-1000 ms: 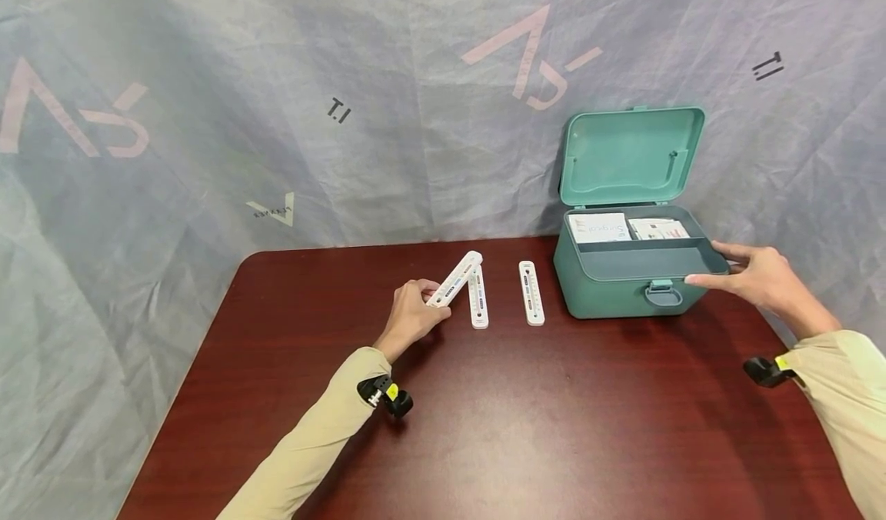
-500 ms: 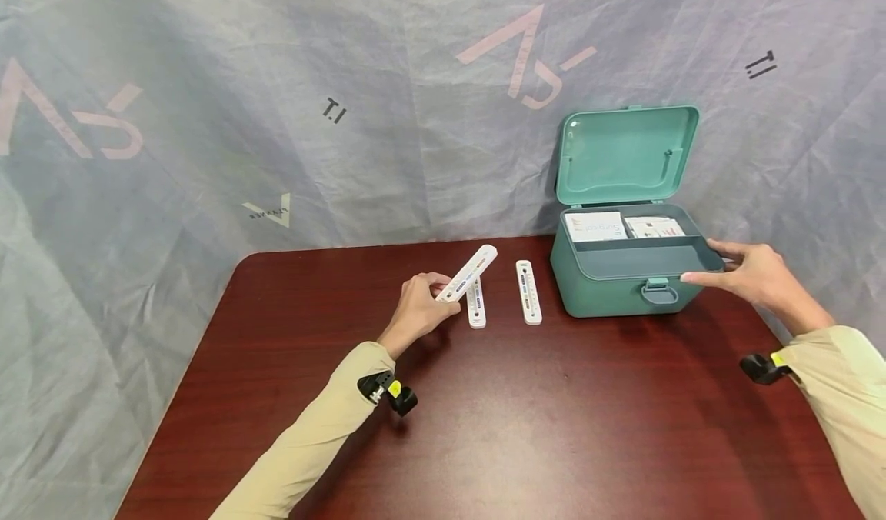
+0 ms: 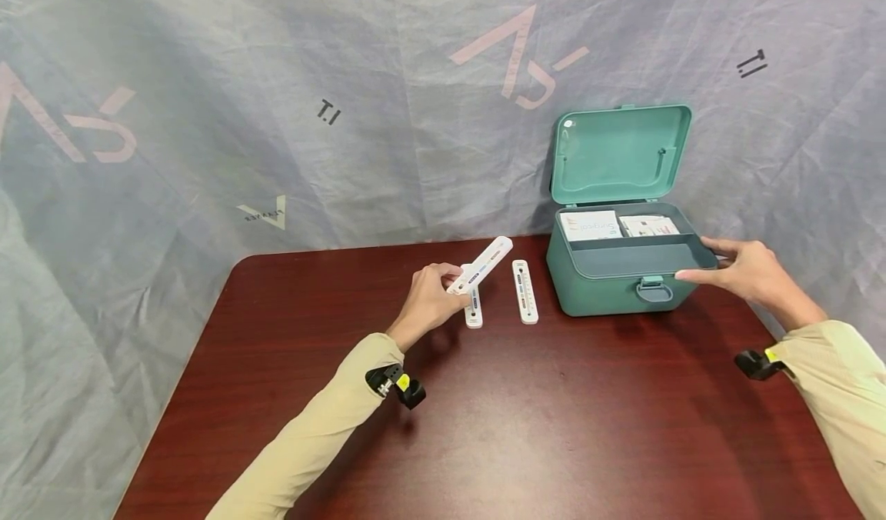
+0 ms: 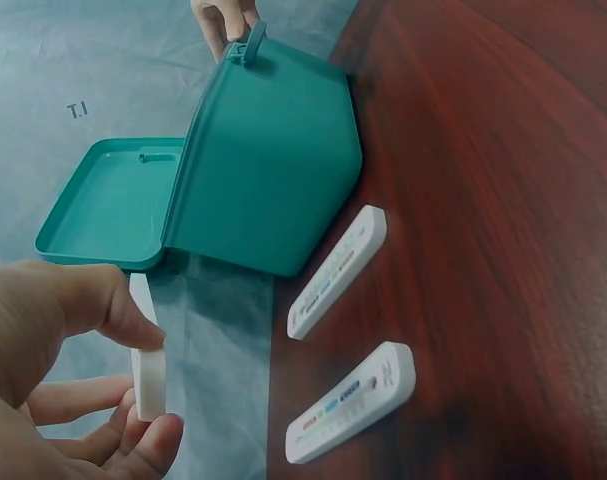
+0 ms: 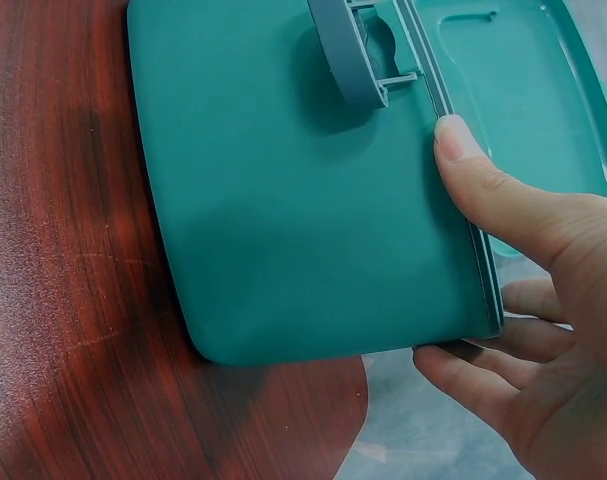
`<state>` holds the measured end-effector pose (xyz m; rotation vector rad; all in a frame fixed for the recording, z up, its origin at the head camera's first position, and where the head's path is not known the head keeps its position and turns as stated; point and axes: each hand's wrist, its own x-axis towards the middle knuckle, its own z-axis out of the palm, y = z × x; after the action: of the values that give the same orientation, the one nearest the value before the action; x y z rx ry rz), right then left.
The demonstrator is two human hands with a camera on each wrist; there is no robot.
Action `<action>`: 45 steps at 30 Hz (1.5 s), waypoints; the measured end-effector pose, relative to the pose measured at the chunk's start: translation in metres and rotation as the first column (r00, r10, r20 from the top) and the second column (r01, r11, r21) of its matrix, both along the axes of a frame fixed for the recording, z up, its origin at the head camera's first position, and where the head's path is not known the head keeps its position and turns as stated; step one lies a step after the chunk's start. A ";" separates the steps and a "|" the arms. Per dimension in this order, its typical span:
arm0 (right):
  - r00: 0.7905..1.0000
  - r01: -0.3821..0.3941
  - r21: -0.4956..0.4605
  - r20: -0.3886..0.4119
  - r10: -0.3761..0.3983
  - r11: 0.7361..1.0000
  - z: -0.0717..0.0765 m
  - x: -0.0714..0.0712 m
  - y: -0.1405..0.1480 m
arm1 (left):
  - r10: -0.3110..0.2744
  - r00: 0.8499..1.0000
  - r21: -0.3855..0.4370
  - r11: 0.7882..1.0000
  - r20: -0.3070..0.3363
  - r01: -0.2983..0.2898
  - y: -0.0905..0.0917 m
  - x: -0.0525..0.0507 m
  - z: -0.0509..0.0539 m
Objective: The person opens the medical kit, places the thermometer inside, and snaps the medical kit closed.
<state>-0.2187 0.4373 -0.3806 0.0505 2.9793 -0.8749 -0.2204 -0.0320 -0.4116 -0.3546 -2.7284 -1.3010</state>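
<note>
My left hand (image 3: 431, 301) pinches a white strip-shaped thermometer (image 3: 490, 261) between thumb and fingers, raised over the table and tilted up to the right. In the left wrist view the held thermometer (image 4: 151, 370) is seen edge-on. Two similar ones lie flat: one thermometer (image 3: 474, 315) partly hidden below the held one, another thermometer (image 3: 525, 293) nearer the box. A green storage box (image 3: 602, 295) stands at the back right, its lid (image 3: 619, 155) raised. My right hand (image 3: 751, 274) grips the box's front right corner, thumb on the front rim, fingers at the side.
Inside the box a grey tray (image 3: 633, 260) has a divider. Behind that sit a white packet (image 3: 591, 226) marked "Surgical" and a second printed packet (image 3: 649, 226). A grey latch (image 3: 654, 293) hangs at the front. Grey cloth (image 3: 388, 105) rises behind the dark red table (image 3: 512, 428).
My left hand has moved right and slightly up with the thermometer, whose upper end now points nearer the box. My right hand stays on the box corner. The whole view shifts slightly.
</note>
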 end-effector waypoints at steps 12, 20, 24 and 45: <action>1.000 -0.001 -0.012 -0.013 0.001 1.000 0.001 0.004 0.001 | -0.042 0.999 -0.008 0.999 -0.024 0.042 0.018 -0.005 0.012; 1.000 -0.009 -0.012 -0.023 0.009 1.000 0.002 0.003 -0.002 | -0.066 0.997 -0.014 0.998 -0.033 0.065 0.026 -0.009 0.019; 1.000 -0.007 -0.005 -0.023 0.007 1.000 0.003 0.003 -0.002 | -0.073 0.997 -0.022 0.997 -0.026 0.073 0.032 -0.012 0.023; 0.999 -0.006 -0.026 -0.048 0.004 1.000 0.002 0.002 -0.002 | -0.219 0.975 0.006 0.976 -0.024 0.219 0.065 -0.026 0.038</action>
<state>-0.2164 0.4354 -0.3788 0.0213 3.0105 -0.9271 -0.2462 0.0327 -0.3732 -0.6828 -2.7259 -1.3473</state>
